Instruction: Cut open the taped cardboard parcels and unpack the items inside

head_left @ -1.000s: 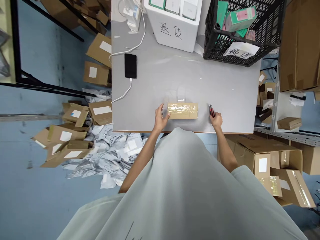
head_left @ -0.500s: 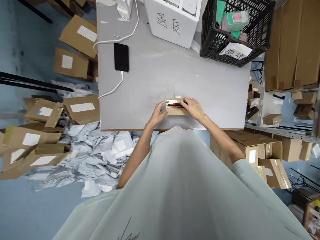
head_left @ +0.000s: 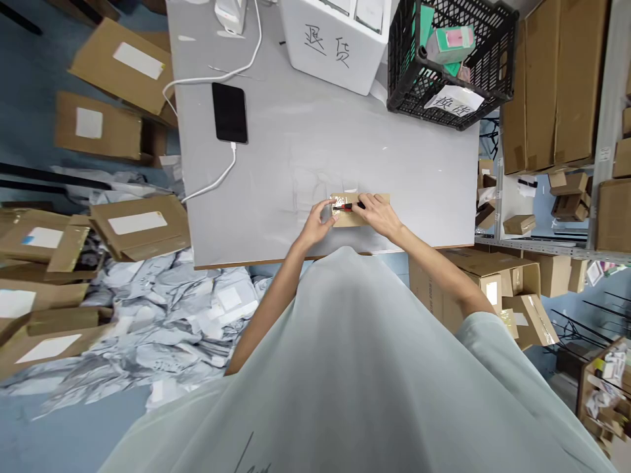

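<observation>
A small flat cardboard box (head_left: 351, 219) with shiny clear tape on top lies near the table's front edge. My left hand (head_left: 316, 222) grips its left end, thumb and fingers at the edge. My right hand (head_left: 378, 214) is over the right part of the box, fingers closed round a red and black utility knife (head_left: 346, 206). The knife lies along the taped top, its tip pointing left towards my left hand. Whether the blade is in the tape is too small to tell.
On the grey table (head_left: 286, 157) are a phone (head_left: 229, 113) with a white cable (head_left: 221, 176), a white foam box (head_left: 330, 56) and a black plastic crate (head_left: 446, 98). Grey mailing bags (head_left: 187, 322) and opened cartons (head_left: 138, 223) fill the left floor; boxed shelves (head_left: 552, 243) stand right.
The head view has shifted slightly. My right hand and the knife have moved a little along the box, baring more cardboard at its right end. My left hand keeps its hold.
</observation>
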`<state>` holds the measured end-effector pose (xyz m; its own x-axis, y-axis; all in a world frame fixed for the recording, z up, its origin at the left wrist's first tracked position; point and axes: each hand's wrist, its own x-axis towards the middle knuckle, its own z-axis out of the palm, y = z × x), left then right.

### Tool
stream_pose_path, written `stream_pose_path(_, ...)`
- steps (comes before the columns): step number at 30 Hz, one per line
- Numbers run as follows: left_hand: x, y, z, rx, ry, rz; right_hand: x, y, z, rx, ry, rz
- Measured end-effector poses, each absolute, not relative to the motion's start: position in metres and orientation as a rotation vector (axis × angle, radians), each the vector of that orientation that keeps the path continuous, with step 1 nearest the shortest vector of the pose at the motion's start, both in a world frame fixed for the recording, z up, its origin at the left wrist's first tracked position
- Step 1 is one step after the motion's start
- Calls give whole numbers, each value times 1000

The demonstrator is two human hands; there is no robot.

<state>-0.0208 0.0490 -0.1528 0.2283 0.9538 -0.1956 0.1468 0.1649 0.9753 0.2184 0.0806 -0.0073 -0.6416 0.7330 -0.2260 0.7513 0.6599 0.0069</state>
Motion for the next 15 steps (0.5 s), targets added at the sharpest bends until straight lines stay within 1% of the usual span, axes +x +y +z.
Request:
stream_pose_path(6, -22, 51, -157, 1296, 1176, 841, 206, 81, 3, 1058, 2732, -131)
stream_pose_path(15, -27, 52, -146, 1358, 1175, 766, 189, 87, 13, 917, 2711, -108)
